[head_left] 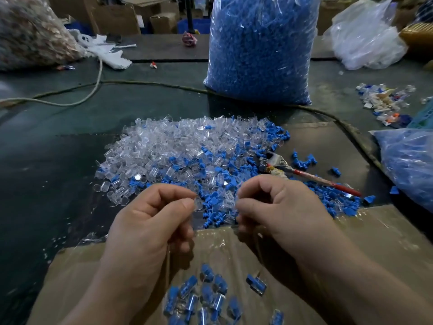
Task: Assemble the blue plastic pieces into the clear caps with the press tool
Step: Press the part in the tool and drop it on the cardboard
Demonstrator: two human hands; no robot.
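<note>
Head view: our left hand (150, 221) pinches a clear cap (198, 204) between thumb and forefinger. Our right hand (276, 207) curls just beside it; we cannot tell what it holds.

Both bare forearms reach in from the near edge, backs of the hands up. The left grip (150, 221) has its fingers curled and pinches a clear cap (198, 204) between thumb and forefinger. The right grip (278, 207), just beside it, curls likewise, thumb against forefinger; whether it holds anything is hidden.
</note>
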